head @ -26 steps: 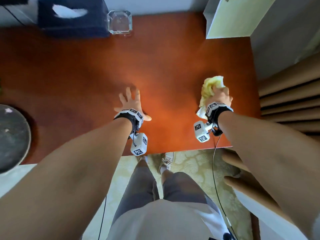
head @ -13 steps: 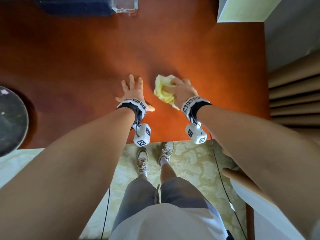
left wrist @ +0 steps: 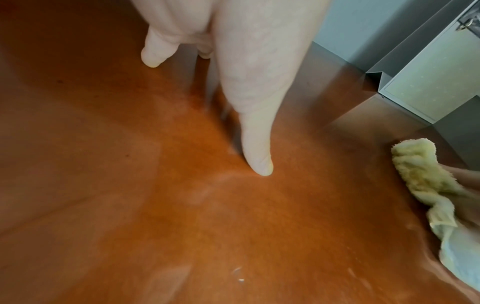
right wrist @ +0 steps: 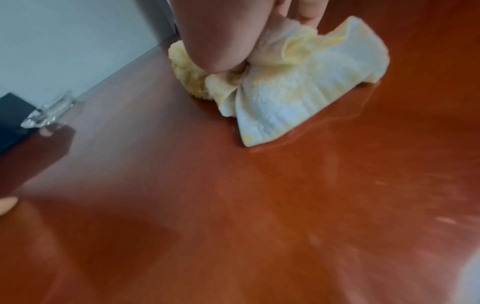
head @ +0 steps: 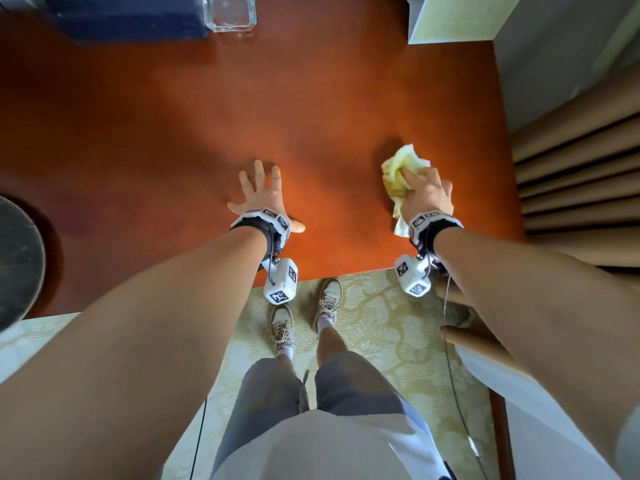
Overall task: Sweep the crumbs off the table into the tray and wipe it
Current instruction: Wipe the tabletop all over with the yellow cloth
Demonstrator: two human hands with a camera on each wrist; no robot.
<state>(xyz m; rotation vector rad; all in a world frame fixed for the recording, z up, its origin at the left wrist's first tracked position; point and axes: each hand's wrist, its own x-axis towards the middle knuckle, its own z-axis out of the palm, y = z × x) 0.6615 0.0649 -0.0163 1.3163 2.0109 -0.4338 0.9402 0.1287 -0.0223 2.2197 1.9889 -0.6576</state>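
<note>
Tray (head: 17, 261) is cut off; right hand (head: 424, 195) clutches cloth (head: 401, 171), left hand (head: 259, 194) lies flat.

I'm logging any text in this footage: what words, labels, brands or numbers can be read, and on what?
No readable text.
Wrist bands and cubes on the left hand and right hand: black-and-white marker patterns only, no letters or digits.
Yellow cloth, table, dark box, glass dish: no print visible.
</note>
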